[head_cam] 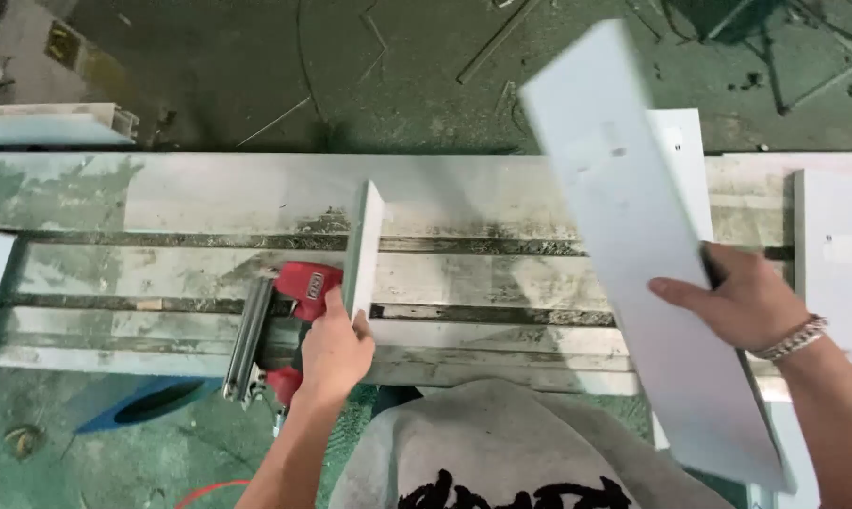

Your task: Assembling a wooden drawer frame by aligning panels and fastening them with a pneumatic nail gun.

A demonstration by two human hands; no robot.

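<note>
A: What do the person's hands hold?

B: The left hand point(335, 351) is closed on the near end of a narrow white board point(364, 247) that stands on its long edge and runs away across the workbench point(162, 198). The right hand point(746, 300), a chain bracelet point(792, 339) at its wrist, grips a long white panel point(647, 245) by its right edge, fingers spread over the face; the panel is lifted off the bench, tilted and blurred.

A: What lies close to them?

B: A red nail gun point(280, 325) rests on the bench just left of the left hand, touching or nearly touching it, with its metal magazine point(247, 344) pointing near.

A: And further out?

B: Another white panel point(682, 151) lies flat, partly hidden under the lifted one. A third white panel point(833, 254) sits at the far right edge. The bench top is worn, with dark grooves running left to right. A blue piece point(134, 401) shows below the bench at near left, and thin strips point(497, 38) litter the dark floor beyond the bench.
</note>
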